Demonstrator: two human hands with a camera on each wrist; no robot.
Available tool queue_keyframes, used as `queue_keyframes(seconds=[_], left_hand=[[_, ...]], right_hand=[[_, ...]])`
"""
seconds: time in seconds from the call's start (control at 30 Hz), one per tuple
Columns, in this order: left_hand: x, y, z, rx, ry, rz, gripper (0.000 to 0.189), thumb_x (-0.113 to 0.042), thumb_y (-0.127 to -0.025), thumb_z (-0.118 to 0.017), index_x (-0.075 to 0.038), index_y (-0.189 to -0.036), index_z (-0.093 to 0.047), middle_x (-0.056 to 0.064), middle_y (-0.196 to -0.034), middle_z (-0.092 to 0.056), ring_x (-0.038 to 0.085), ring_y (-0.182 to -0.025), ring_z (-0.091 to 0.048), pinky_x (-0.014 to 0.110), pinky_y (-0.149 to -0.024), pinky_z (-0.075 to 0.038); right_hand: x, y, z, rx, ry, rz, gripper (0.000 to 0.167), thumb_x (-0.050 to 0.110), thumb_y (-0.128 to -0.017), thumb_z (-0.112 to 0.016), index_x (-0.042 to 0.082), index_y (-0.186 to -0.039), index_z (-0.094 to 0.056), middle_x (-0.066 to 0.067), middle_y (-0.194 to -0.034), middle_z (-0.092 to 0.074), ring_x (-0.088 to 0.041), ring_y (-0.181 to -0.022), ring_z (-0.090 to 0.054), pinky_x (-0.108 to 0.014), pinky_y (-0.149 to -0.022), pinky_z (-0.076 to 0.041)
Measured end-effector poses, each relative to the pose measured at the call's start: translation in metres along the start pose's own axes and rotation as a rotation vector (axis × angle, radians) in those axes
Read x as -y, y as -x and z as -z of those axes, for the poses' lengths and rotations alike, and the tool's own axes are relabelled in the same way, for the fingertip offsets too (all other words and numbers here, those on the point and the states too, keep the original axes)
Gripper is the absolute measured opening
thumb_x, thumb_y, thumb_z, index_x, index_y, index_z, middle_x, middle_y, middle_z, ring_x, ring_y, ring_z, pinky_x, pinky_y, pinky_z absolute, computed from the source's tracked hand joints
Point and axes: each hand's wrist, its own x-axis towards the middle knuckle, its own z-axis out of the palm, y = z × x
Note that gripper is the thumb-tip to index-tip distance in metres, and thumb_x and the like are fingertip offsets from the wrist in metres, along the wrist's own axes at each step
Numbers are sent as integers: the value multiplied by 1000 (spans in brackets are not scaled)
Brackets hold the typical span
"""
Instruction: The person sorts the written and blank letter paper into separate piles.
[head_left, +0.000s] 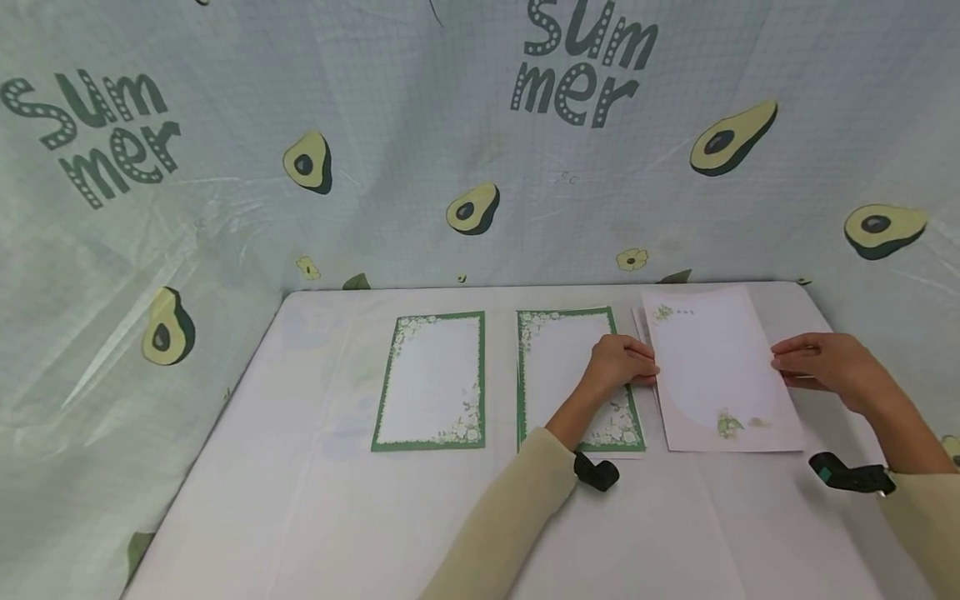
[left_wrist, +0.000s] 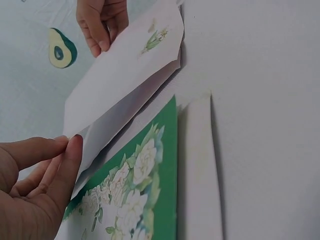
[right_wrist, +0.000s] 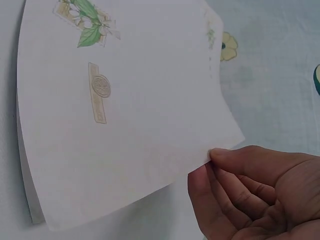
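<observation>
Over the white table, before avocado-print cloth, left fingers and right fingers pinch paper.

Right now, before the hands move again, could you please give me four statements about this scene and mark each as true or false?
1. The left hand pinches an edge of the pale sheet. True.
2. The right hand holds nothing. False: the right hand pinches the pale sheet's opposite edge.
3. Two green-bordered sheets lie on the table. True.
4. The backdrop shows strawberries. False: it shows avocados.
</observation>
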Motion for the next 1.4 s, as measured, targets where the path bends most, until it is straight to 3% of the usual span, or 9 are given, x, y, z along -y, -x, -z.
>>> queue_keyframes(seconds=[0.43, 0.73, 1.0, 1.4], left_hand=[[4, -4, 1, 15, 24, -30, 10, 10, -83, -77, 6, -91, -74, 11, -73, -73, 37, -80, -76, 36, -72, -65], [-1, -4, -1, -11, -35, 11, 10, 10, -81, -80, 3, -87, -74, 8, -70, -70, 31, -74, -76, 33, -68, -65], [-5, -3, -4, -23, -99, 49, 8, 8, -82, -80, 3, -85, -75, 7, -68, -69, 28, -71, -76, 34, -69, -65], [-1, -4, 1, 3, -68, 12, 7, 10, -82, -78, 6, -85, -74, 8, -69, -69, 34, -78, -76, 34, -69, -65]], right_hand=[[-9, -7, -2, 3, -5, 16, 45, 16, -106, -56, -22, -129, -48, -18, -106, -69, -2, -79, -66, -24, -72, -64], [-8, -10, -1, 28, -8, 21, 42, 12, -105, -56, -22, -127, -48, -15, -103, -69, -7, -79, -68, -26, -73, -64], [-12, -12, -4, 4, 13, 42, 41, 14, -106, -55, -22, -126, -50, -23, -107, -67, -8, -81, -68, -28, -73, -64], [-11, -15, -8, -11, 25, 17, 39, 9, -103, -57, -22, -125, -51, -21, -105, -68, -12, -81, -69, -26, -71, -64]])
